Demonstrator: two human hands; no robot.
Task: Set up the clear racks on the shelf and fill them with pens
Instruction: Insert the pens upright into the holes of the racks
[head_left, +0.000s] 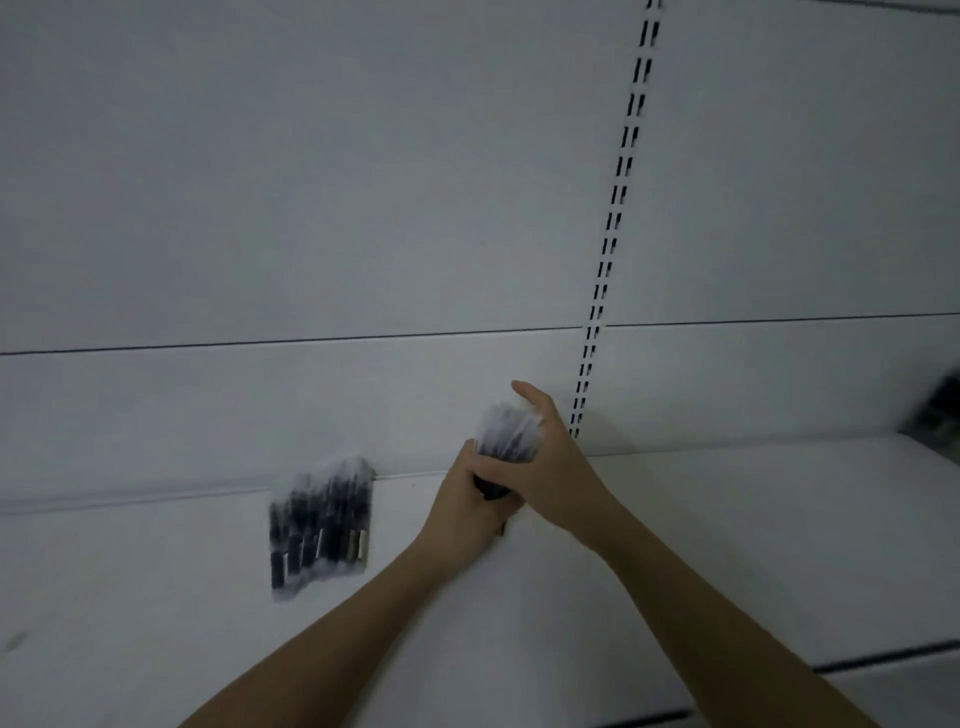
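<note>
- Two bare forearms rise from the bottom edge of the frame and converge just right of centre, over a white shelf (727, 545) set against a white back panel (311, 208).
- The left hand (467, 499) comes up from the lower left, fingers curled round the dark lower end of a bundle of pens (506, 439); the wrist runs straight on from the forearm.
- The right hand (553, 462) reaches in from the lower right, its wrist bent toward the left; its palm wraps the bundle's right side, the fingers are hidden behind the pens, and the thumb points up and to the left, above the bundle.
- The bundle stands nearly upright between the two hands, its pale upper end smeared by motion blur.
- A second pack of dark pens (322, 525) lies flat on the shelf, left of centre, well apart from the hands, its top end touching the foot of the back panel.
- A slotted upright (613, 218) runs from the top of the frame down to the shelf, just behind the right hand.
- A dark, blurred object (937, 415) sits at the right edge; what it is cannot be told.
</note>
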